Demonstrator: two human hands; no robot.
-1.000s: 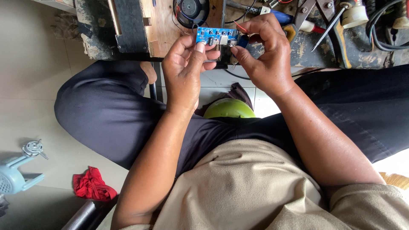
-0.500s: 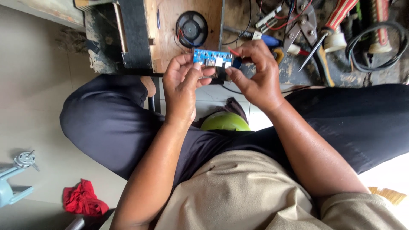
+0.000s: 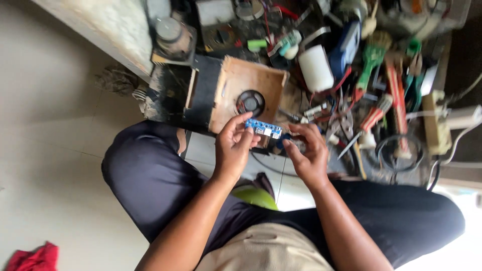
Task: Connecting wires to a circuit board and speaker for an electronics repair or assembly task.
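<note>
- The left hand (image 3: pixel 232 146) pinches one small blue rectangular circuit board (image 3: pixel 263 127) between thumb and fingertips, at its left end.
- The right hand (image 3: pixel 307 151) curls narrowly beside the board's right end; whether those fingers grip anything cannot be told, since their tips are hidden.
- Just beyond the fingers stands one open wooden box (image 3: pixel 244 94) with one round black speaker (image 3: pixel 250 102).
- One red cloth (image 3: pixel 32 257) is cut off at the bottom edge.

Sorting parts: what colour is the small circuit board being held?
Blue, seen in the head view: circuit board.
</note>
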